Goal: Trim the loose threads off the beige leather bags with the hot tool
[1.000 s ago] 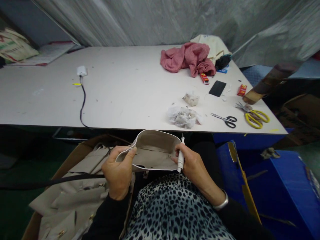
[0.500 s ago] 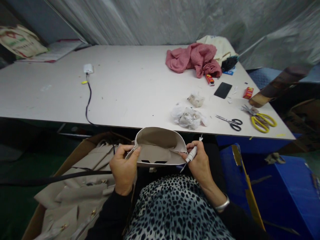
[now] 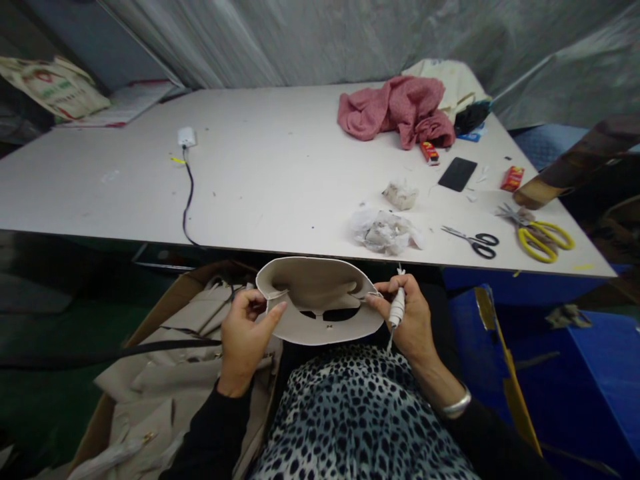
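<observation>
A beige handbag (image 3: 327, 331) hangs between my hands in front of the table edge, its mouth spread and facing up toward me. My left hand (image 3: 247, 333) pinches its left side seam, thumb on the inside. On the opposite side, my right hand (image 3: 413, 320) grips the right seam between thumb and fingers. Tucked in that same right hand is a thin tool with a white wrapped handle (image 3: 398, 307), its slim metal tip pointing down. Dark openings show in the bag's lower inside, and a small metal stud sits on the near panel.
A carton (image 3: 165, 283) of similar beige bags stands at my left. On the table (image 3: 260, 180) lie black-handled scissors (image 3: 473, 241), yellow-handled snips (image 3: 545, 240), crumpled plastic (image 3: 385, 231), a dark flat pad (image 3: 457, 174) and a pink cloth (image 3: 395, 110). Blue bins (image 3: 600, 360) are at right.
The bag's mouth has been spread wider and its near panel tipped toward me, showing the stud. Both hands moved slightly apart. The white-handled tool turned more upright in my right hand.
</observation>
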A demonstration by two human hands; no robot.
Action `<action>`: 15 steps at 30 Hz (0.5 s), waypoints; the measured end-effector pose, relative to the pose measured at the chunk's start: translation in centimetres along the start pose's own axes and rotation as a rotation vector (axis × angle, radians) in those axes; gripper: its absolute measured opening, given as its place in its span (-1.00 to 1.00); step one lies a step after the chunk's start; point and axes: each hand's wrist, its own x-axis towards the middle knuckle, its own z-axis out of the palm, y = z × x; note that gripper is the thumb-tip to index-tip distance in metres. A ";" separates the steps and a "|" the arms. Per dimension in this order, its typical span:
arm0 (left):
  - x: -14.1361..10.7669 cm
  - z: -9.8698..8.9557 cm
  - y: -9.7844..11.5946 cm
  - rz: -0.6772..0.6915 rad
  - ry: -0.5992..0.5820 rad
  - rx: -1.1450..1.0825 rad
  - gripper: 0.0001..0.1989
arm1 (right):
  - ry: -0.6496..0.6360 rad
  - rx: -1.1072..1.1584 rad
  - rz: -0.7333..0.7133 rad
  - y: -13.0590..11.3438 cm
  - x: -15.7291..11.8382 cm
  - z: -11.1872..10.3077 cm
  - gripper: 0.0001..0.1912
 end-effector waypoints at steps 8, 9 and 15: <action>-0.4 -0.7 1.2 0.169 -0.012 0.231 -0.61 | -0.041 0.003 -0.012 -0.3 -1.2 0.5 -0.64; -0.6 -1.0 1.9 0.231 0.060 0.210 -0.61 | -0.050 -0.002 -0.007 -0.5 -1.2 0.5 -0.65; 3.8 -5.6 7.9 0.484 -0.037 0.124 -0.85 | -0.253 -0.041 -0.001 -2.9 -0.9 0.5 -0.66</action>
